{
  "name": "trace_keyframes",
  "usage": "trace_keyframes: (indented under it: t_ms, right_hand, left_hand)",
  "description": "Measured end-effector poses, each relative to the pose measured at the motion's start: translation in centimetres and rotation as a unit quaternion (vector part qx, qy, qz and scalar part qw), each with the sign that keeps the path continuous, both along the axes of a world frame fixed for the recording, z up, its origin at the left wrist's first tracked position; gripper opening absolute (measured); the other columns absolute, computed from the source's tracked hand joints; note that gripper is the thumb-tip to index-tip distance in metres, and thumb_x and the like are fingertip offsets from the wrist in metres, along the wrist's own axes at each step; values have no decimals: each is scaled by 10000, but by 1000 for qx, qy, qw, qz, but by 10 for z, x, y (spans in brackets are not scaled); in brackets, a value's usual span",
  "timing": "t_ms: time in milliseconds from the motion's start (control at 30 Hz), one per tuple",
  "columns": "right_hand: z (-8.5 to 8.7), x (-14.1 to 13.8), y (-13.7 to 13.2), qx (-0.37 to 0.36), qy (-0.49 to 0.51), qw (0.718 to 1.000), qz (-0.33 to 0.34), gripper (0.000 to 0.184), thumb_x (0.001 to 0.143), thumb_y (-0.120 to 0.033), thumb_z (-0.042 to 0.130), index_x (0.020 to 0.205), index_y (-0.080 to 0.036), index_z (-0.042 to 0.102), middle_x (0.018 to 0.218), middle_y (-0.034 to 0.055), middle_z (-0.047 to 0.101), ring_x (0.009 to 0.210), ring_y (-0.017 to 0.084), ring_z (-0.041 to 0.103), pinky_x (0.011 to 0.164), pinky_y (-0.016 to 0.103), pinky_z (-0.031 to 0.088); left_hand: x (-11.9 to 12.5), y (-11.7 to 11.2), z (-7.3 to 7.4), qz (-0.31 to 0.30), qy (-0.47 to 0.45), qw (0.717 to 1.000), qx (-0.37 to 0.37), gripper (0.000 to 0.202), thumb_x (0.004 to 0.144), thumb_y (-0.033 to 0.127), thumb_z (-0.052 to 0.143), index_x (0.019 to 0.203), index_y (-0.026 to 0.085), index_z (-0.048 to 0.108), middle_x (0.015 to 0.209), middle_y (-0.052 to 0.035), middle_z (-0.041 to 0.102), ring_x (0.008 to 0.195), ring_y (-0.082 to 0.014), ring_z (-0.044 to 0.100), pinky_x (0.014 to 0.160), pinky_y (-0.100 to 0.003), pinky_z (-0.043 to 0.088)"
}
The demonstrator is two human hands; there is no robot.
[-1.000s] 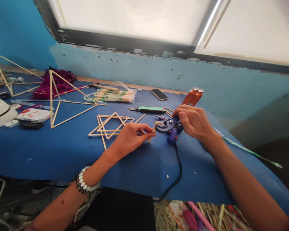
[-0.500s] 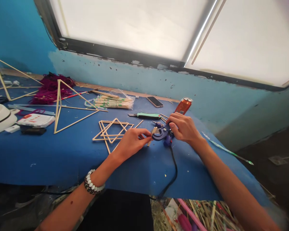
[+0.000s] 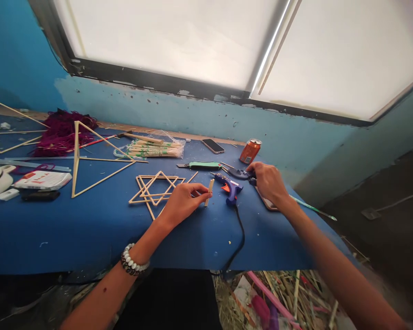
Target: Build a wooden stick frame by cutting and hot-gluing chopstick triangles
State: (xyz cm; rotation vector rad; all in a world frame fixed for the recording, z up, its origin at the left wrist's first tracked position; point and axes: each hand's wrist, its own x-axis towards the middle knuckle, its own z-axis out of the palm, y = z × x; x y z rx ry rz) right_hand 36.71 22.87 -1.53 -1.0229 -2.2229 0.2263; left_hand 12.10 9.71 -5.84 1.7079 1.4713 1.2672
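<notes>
My left hand (image 3: 189, 199) pinches short wooden sticks (image 3: 210, 188) held upright together just above the blue table. My right hand (image 3: 270, 182) is closed on a dark blue pipe cutter (image 3: 240, 174), whose hooked jaw points left, away from the sticks. Between my hands lies a blue hot glue gun (image 3: 232, 189) with an orange trigger and a black cord. A six-pointed star frame (image 3: 160, 173) made of thin sticks lies beside my left hand, which hides part of it. Under my right hand, a flat phone-like object (image 3: 271, 205) is partly covered.
Behind the glue gun lies a green utility knife (image 3: 204, 165). Farther back are a phone (image 3: 213, 146), an orange can (image 3: 250, 151) and bagged sticks (image 3: 154, 148). A triangular stick frame (image 3: 75, 160) and purple fibres (image 3: 60, 133) occupy the left side.
My right hand has moved the pipe cutter right and away from the sticks, uncovering the glue gun. My left hand still holds the sticks. The view has shifted slightly to the right.
</notes>
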Motion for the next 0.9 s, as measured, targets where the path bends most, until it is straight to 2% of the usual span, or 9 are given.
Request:
trace_keyframes:
  t_ms: [67,133,200,267,400,567,667,767,900]
  right_hand:
    - [5,10,-13,-219,109,970,5,887,875,-873,82,675,-183,603,654,101,612,607,203,553,610,320,436]
    - [7,18,-28,-400,210,891,32,901,821,-924,115,666,-179,597,639,117,627,590,223,595,592,341,492]
    - [4,21,-40,-462,291,837,33,872,798,-941,196,687,-178,601,654,128,646,611,248,638,584,360,527]
    - [-3,20,-49,-434,354,829,15,853,788,-949,236,702,-182,600,648,120,648,631,256,661,578,360,544]
    - [-20,11,-57,-316,442,839,-10,906,755,-989,172,744,-190,599,631,97,639,662,253,680,566,344,552]
    - [-37,3,-61,-203,440,875,-13,869,835,-928,168,939,-194,621,688,62,656,685,217,678,565,300,531]
    - [-44,1,-58,-133,397,908,-13,684,903,-825,348,1037,-203,599,717,29,651,662,190,658,577,285,511]
    - [-46,0,-53,-112,347,931,-32,565,851,-698,621,1129,-206,591,750,-3,636,628,173,638,593,292,502]
    - [-41,3,-62,-128,316,939,-35,538,840,-631,675,1131,-182,618,779,15,661,740,210,680,737,355,537]
  left_hand:
    - [1,1,0,2,1,1000,2,213,874,394,689,891,205,788,863,-18,789,756,-166,708,714,-256,525]
    - [1,1,1,4,7,1000,2,203,870,386,690,888,208,786,874,-18,791,759,-168,713,724,-259,533]
    - [1,1,2,5,14,1000,3,205,869,393,691,891,213,786,883,-16,792,758,-167,714,736,-262,537]
    - [1,1,2,6,16,1000,1,219,865,415,695,897,219,787,879,-14,790,756,-170,717,735,-267,537]
    - [-1,2,0,1,7,1000,-7,249,861,447,695,908,220,785,836,-15,781,774,-188,732,711,-273,536]
    - [-1,2,-1,-3,5,1000,-9,264,860,454,694,913,211,781,834,-22,778,773,-190,733,728,-286,537]
    - [-1,1,0,1,3,1000,-9,259,856,445,700,911,205,780,843,-26,780,780,-191,733,737,-288,534]
    - [-2,1,-1,2,4,1000,-10,250,860,435,699,912,205,780,848,-27,781,795,-191,734,731,-284,530]
    - [-3,2,-4,-3,15,1000,-10,244,871,435,685,925,217,782,877,-20,786,807,-187,732,727,-277,527]
